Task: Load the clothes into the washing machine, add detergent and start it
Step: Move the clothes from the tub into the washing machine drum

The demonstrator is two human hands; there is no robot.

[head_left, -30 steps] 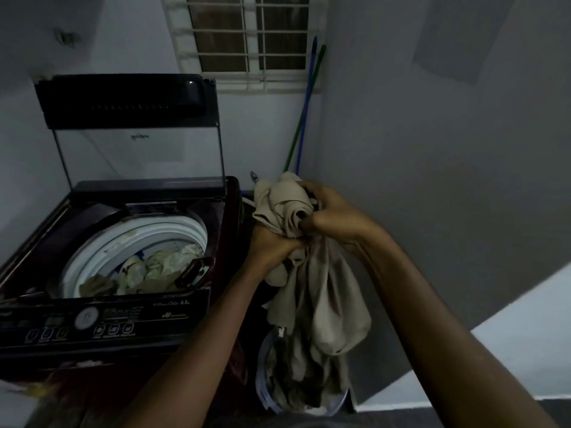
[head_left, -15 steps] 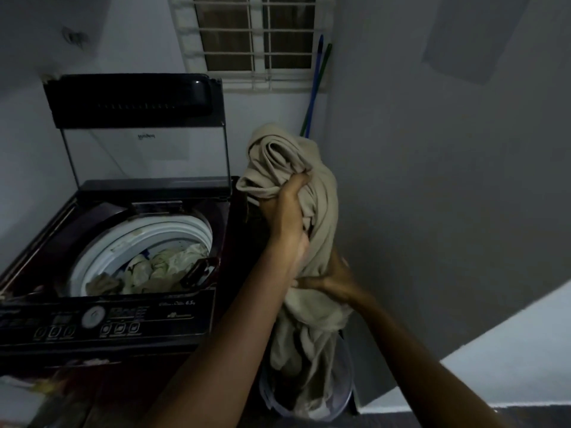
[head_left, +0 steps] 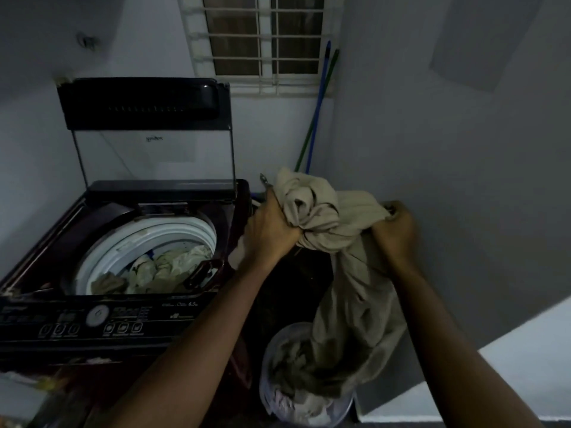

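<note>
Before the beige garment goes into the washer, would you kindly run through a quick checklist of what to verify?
1. Washer lid raised: ok.
2. Room in the drum above the clothes already inside: ok.
3. Left hand grips the beige garment: ok.
4. Right hand grips its edge: ok.
5. Garment lifted out of the laundry basket: not ok, its tail hangs into it.
6. Pockets emptied: cannot tell.

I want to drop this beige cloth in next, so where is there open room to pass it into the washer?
The drum mouth is open under the raised lid; its back and left, inside the white ring, look bare. Clothes fill the front right. The basket below the cloth, gripped by left hand and right hand, is crowded.
</note>
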